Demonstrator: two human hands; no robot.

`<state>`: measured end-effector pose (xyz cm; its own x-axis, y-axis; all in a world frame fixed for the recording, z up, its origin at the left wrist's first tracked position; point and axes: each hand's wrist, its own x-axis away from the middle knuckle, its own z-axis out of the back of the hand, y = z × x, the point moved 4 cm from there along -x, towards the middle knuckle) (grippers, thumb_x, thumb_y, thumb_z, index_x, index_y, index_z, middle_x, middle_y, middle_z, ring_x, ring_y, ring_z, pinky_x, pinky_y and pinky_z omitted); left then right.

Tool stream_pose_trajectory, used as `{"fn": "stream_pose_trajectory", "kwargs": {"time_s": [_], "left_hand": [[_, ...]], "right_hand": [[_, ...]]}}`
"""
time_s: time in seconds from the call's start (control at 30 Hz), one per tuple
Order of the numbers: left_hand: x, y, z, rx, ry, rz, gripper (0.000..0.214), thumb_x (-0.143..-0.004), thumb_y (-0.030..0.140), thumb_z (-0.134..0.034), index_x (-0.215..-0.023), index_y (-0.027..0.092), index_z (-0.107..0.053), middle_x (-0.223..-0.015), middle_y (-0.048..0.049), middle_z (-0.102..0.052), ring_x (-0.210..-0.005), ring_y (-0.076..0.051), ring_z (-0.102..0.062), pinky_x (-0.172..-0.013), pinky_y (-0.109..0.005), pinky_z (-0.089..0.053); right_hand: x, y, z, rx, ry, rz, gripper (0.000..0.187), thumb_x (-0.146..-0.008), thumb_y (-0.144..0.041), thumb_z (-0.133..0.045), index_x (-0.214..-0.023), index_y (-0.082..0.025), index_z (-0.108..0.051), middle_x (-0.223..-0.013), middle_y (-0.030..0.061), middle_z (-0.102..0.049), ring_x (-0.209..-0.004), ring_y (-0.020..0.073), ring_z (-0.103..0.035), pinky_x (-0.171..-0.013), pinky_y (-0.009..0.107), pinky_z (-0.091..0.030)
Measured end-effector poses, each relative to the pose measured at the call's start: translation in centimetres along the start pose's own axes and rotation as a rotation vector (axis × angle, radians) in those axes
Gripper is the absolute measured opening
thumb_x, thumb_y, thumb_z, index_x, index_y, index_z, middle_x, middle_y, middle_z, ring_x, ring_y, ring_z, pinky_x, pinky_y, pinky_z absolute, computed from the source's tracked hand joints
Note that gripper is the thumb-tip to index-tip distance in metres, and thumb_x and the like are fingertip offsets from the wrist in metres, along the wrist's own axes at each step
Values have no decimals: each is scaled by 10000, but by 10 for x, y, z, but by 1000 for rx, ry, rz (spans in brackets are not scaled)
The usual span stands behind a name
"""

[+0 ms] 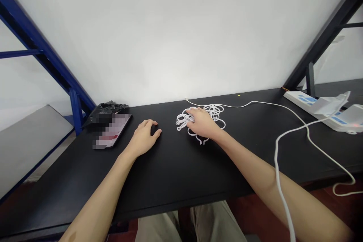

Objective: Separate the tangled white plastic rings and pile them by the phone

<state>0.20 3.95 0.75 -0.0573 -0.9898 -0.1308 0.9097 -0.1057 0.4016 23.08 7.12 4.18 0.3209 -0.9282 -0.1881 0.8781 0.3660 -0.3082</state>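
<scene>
A pile of thin white plastic rings (213,110) lies on the black table, some of them split, with small knobbed ends. My right hand (204,123) rests on the left and middle of this pile, thumb and index finger apart. It covers some rings, and its other fingers are partly hidden; no ring appears lifted. To the left, my left hand (144,138) lies on the bare tabletop, palm down. Its thumb is spread away from the fingers and it holds nothing.
A phone-like slab (120,130), partly pixelated, lies left beside a crumpled black plastic bag (109,106). White power strips (304,100) with plugged-in adapters sit at right. A white cable (276,151) crosses my right forearm. The black table (170,181) meets a white wall behind.
</scene>
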Motion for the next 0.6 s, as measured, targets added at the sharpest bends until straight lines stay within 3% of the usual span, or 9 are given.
{"fn": "stream_pose_trajectory", "kwargs": {"time_s": [0.1,0.23,0.37,0.6], "left_hand": [[0,0,0,0,3,1,450,-879,484,-436,-1191,182,-555,-1390,-131,-504,-1337,-302,-422,-1112,-448,-334],[0,-1,-1,-7,10,-9,444,-878,481,-441,-1187,182,-556,-1377,-132,-515,-1320,-303,-436,-1104,-447,-346],[0,0,-1,-17,14,-15,447,-883,482,-436,-1191,180,-553,-1375,-135,-518,-1319,-308,-437,-1100,-456,-349],[0,-2,-2,-3,15,-30,436,-887,489,-439,-1183,189,-551,-1368,-135,-525,-1316,-306,-443,-1102,-464,-346]], "right_hand": [[-1,2,5,-38,-8,-65,529,-883,-250,-450,-1390,-123,-533,-1481,108,-480,-1429,352,-311,-1178,472,-220],[0,6,6,24,123,-143,578,-978,-433,-300,-1418,-117,-501,-1508,138,-436,-1455,359,-245,-1190,516,-129],[0,8,-8,85,58,-125,763,-930,-654,-297,-1460,-122,-436,-1545,186,-356,-1458,389,-218,-1182,530,-110],[-1,9,-15,98,26,-98,740,-934,-637,-318,-1462,-127,-418,-1538,204,-356,-1431,351,-293,-1172,512,-139]]}}
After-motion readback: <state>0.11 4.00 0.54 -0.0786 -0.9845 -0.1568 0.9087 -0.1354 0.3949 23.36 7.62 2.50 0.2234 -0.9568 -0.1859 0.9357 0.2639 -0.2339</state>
